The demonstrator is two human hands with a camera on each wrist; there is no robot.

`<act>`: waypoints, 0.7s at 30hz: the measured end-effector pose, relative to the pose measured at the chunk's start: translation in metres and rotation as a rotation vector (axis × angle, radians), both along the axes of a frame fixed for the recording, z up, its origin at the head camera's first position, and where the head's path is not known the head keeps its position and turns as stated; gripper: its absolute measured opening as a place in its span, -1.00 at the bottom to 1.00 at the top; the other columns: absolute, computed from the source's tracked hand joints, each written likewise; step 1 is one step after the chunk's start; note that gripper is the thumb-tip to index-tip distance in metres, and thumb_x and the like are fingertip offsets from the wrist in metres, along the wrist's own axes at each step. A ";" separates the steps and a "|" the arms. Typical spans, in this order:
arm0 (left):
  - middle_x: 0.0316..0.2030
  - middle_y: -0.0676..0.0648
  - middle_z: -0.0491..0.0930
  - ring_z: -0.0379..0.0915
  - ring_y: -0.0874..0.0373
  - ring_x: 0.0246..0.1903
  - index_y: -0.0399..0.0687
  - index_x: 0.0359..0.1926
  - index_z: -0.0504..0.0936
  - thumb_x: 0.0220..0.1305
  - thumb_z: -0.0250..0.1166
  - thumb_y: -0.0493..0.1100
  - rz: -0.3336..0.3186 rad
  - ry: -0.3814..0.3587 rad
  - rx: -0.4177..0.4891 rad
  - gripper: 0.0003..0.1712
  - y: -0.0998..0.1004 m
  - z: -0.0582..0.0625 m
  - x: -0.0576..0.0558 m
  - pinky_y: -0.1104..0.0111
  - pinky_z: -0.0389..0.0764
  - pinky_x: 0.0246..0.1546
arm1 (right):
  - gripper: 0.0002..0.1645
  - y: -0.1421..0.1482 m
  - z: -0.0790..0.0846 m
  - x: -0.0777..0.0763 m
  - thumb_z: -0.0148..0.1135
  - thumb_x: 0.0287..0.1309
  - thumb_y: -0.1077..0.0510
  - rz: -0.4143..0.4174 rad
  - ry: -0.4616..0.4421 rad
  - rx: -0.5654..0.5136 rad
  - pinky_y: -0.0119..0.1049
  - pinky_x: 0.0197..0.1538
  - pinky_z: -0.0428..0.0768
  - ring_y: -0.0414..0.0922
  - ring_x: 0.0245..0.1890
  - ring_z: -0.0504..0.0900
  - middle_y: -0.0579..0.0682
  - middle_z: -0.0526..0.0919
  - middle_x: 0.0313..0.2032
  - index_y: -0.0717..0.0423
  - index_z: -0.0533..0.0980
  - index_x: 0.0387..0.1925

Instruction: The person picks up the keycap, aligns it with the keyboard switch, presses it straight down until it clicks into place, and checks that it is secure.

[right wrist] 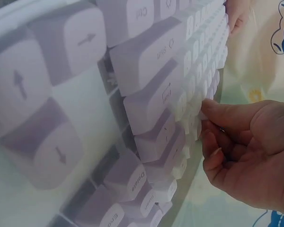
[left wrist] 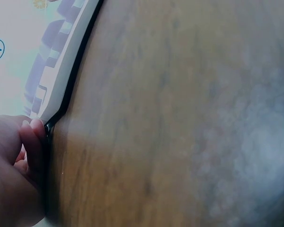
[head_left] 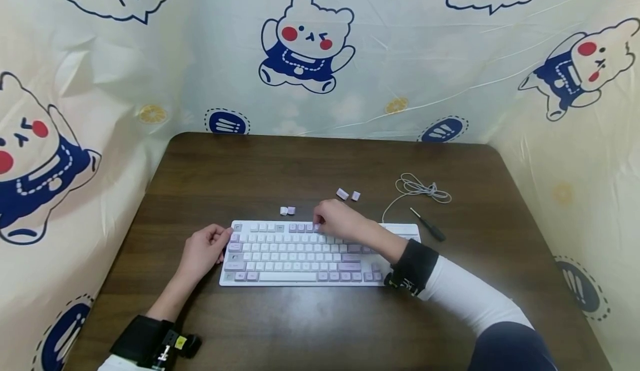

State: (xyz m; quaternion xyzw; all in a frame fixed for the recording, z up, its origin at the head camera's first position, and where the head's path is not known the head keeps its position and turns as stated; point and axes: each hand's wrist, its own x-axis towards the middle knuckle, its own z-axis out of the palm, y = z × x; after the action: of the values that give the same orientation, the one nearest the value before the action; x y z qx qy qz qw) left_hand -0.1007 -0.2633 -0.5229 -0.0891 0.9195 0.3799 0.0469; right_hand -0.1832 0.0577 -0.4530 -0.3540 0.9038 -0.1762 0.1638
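Note:
A white keyboard (head_left: 289,256) with white and pale purple keycaps lies flat on the brown table. At its upper left corner, my left hand (head_left: 202,249) pinches the edge between thumb and fingers; the left wrist view shows the fingertips at that corner. My right hand (head_left: 340,218) reaches over the top row, with thumb and forefinger pinching a keycap (right wrist: 199,109) there, mostly covered by the fingers. Behind the keyboard lie two small loose keycaps (head_left: 287,211) side by side, and farther right a purple keycap (head_left: 342,194) and a smaller keycap (head_left: 355,196).
A coiled white cable (head_left: 410,185) runs from the keyboard's back edge. Right of it lies a screwdriver (head_left: 429,226) with a dark handle. Curtains printed with bears (head_left: 307,43) surround the brown table (head_left: 300,326) at the back and sides.

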 end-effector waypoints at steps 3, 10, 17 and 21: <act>-0.59 -0.08 0.51 0.47 0.12 -0.67 -0.17 -0.21 0.59 0.40 0.08 0.19 0.001 -0.004 0.000 -0.51 0.001 0.000 0.000 0.40 0.50 -0.68 | -0.92 0.001 0.000 0.000 0.31 0.12 0.26 -0.036 -0.029 -0.011 -0.37 -0.27 0.59 -0.21 -0.40 0.55 -0.05 0.71 -0.37 0.11 0.70 -0.35; -0.61 -0.08 0.50 0.46 0.13 -0.69 -0.18 -0.24 0.59 0.39 0.08 0.20 0.004 0.020 -0.007 -0.50 0.001 0.002 -0.003 0.41 0.50 -0.68 | -0.84 -0.002 0.002 0.002 0.24 0.04 0.38 -0.012 0.108 -0.044 -0.30 -0.32 0.59 -0.19 -0.45 0.53 -0.03 0.68 -0.47 0.15 0.68 -0.51; -0.62 -0.08 0.49 0.45 0.14 -0.69 -0.20 -0.22 0.60 0.39 0.07 0.20 -0.012 0.022 -0.004 -0.47 0.004 0.004 -0.004 0.40 0.49 -0.68 | -0.83 -0.001 -0.002 0.006 0.23 0.09 0.38 0.002 0.177 -0.005 -0.25 -0.30 0.58 -0.14 -0.43 0.49 0.02 0.60 -0.48 0.16 0.67 -0.51; -0.61 -0.08 0.49 0.46 0.13 -0.68 -0.20 -0.21 0.60 0.39 0.09 0.19 -0.003 0.001 0.001 -0.49 0.005 0.002 0.000 0.41 0.50 -0.68 | -0.87 0.001 -0.007 0.009 0.26 0.12 0.33 0.013 0.170 -0.001 -0.27 -0.24 0.61 -0.16 -0.38 0.53 -0.01 0.62 -0.45 0.13 0.69 -0.44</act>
State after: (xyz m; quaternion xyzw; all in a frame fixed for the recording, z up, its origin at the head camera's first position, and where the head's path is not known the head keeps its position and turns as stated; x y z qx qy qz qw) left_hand -0.1006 -0.2587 -0.5208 -0.0873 0.9195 0.3804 0.0472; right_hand -0.1740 0.0590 -0.4599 -0.3734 0.9121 -0.1449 0.0877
